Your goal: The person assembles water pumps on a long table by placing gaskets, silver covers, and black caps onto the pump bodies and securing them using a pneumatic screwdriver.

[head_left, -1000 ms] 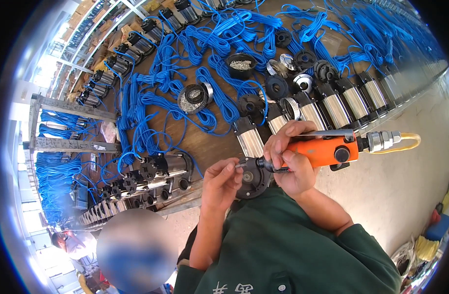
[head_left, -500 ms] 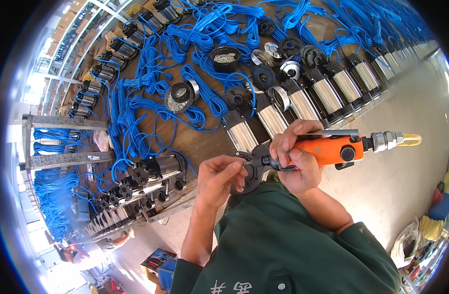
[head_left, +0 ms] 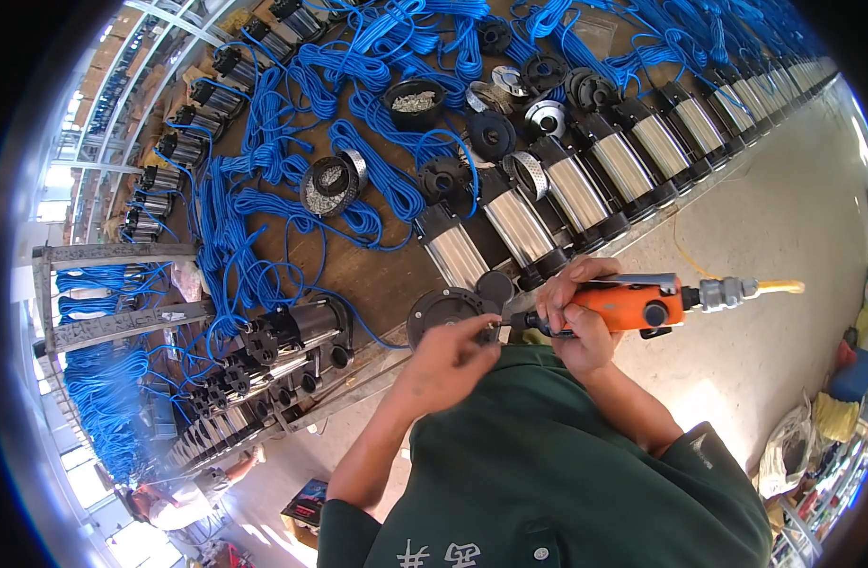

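My right hand point(head_left: 583, 320) is wrapped round an orange air screwdriver point(head_left: 633, 308). The tool lies roughly level, its bit pointing left. My left hand point(head_left: 450, 367) has its fingertips drawn together at the tip of the bit; anything small between them is too hidden to name. Just beyond these fingers is a round black cover point(head_left: 441, 308) with small screws in its face, partly hidden by the hand. A steel motor body point(head_left: 456, 256) with a black end lies on the bench behind the cover.
Steel motors point(head_left: 516, 222) line the bench's point(head_left: 396, 284) right edge. Blue cable coils point(head_left: 264, 161) cover much of its top. A black bowl of small metal parts point(head_left: 415, 102) stands among loose black discs. Finished-looking pumps point(head_left: 301, 327) lie at left. Another person point(head_left: 174, 502) is at lower left.
My left hand has shifted from the cover's face to the bit tip, its fingers now pointing right. The screwdriver has moved slightly left and down and its bit is now away from the cover's side part.
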`<state>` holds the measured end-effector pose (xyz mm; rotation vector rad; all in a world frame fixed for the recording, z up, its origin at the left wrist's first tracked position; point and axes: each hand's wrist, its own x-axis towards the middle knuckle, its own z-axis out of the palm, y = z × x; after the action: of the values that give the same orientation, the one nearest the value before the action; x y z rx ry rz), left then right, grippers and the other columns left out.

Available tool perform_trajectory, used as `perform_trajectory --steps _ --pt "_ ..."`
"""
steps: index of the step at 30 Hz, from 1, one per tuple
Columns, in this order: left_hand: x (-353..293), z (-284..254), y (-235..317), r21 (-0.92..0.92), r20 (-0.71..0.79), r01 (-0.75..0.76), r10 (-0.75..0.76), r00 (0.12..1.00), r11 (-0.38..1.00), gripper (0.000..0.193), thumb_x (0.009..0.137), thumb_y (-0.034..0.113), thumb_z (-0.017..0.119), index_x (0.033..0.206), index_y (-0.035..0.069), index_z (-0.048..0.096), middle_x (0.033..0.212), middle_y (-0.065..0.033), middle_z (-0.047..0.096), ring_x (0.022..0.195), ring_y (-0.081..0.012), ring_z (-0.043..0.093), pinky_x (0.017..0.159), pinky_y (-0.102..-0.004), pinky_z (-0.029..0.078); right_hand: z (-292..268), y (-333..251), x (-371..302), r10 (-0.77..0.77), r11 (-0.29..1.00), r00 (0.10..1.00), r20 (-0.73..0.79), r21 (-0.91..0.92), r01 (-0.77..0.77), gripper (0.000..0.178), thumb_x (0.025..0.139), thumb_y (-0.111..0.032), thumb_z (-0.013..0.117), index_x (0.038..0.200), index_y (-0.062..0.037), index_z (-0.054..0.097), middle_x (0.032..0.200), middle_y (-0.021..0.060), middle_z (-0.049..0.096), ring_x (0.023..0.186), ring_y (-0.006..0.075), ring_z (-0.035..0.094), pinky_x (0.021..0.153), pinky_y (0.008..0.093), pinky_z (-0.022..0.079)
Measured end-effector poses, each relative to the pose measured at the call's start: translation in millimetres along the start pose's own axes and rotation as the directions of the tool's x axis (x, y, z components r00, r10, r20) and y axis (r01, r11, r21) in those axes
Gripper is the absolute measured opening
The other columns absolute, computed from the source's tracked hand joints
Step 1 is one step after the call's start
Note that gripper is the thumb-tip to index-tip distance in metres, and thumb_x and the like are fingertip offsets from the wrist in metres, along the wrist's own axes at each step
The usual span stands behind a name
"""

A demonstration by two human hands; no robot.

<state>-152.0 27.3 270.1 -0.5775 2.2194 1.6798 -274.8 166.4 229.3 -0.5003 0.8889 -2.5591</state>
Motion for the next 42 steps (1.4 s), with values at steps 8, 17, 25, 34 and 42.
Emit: perform_trajectory --steps 8,17,25,34,42 --pt "3.0 9.6 -13.0 0.025 0.069 0.087 -0.088 0.994 0.996 0.051 0.084 0.005 0.059 0.133 -0.007 0.047 0.056 -0.0086 0.054 0.051 -0.0106 0.043 0.050 -0.0303 0.037 -13.7 16.2 -17.0 0.190 0.976 0.982 -0.020 -0.103 -0.191 0.033 0.077 0.003 0.055 0.108 -0.0016 0.044 0.082 0.0110 0.053 0.059 0.0154 0.051 0.060 0.0314 0.047" --pt "-4.7 12.6 -23.3 -0.009 0.035 0.086 -0.086 0.996 0.996 0.044 0.086 0.004 0.058 0.128 -0.007 0.051 0.064 -0.0069 0.058 0.057 -0.0088 0.048 0.054 -0.0269 0.040 -5.3 16.0 -17.7 0.270 0.953 0.959 0.084 -0.168 -0.254 0.035 0.076 0.012 0.048 0.108 -0.0008 0.044 0.084 0.0113 0.056 0.067 0.0132 0.055 0.061 0.0265 0.049" --pt "-30.2 -6.2 -31.2 -0.725 -0.415 -0.231 -0.143 0.899 0.649 0.032 0.088 0.000 0.050 0.120 -0.005 0.054 0.087 -0.0072 0.059 0.069 -0.0136 0.053 0.061 -0.0230 0.042 -2.0 19.7 -12.6 0.301 0.899 0.920 0.250 -0.397 -0.186 0.033 0.073 0.012 0.050 0.102 -0.0027 0.044 0.081 0.0119 0.053 0.063 0.0175 0.052 0.059 0.0300 0.049" --pt "-33.8 -29.5 -49.5 -0.852 -0.490 -0.395 -0.258 0.833 0.344 0.026 0.097 0.004 0.045 0.120 -0.007 0.050 0.119 -0.0280 0.059 0.103 -0.0323 0.065 0.084 -0.0363 0.057 2.4 25.7 -15.6 0.294 0.898 0.917 0.270 -0.406 -0.168 0.031 0.073 0.011 0.050 0.100 -0.0016 0.046 0.082 0.0127 0.054 0.062 0.0157 0.052 0.057 0.0283 0.049" --pt "-30.2 -0.5 -33.8 -0.864 -0.316 -0.185 -0.217 0.924 0.467 0.021 0.100 0.022 0.053 0.099 0.002 0.056 0.082 -0.0159 0.067 0.055 -0.0193 0.063 0.041 -0.0240 0.044 31.1 -0.7 -2.3 0.224 0.966 0.966 0.125 -0.157 -0.204 0.034 0.073 0.005 0.052 0.107 -0.0013 0.045 0.084 0.0113 0.054 0.058 0.0145 0.050 0.060 0.0324 0.047"
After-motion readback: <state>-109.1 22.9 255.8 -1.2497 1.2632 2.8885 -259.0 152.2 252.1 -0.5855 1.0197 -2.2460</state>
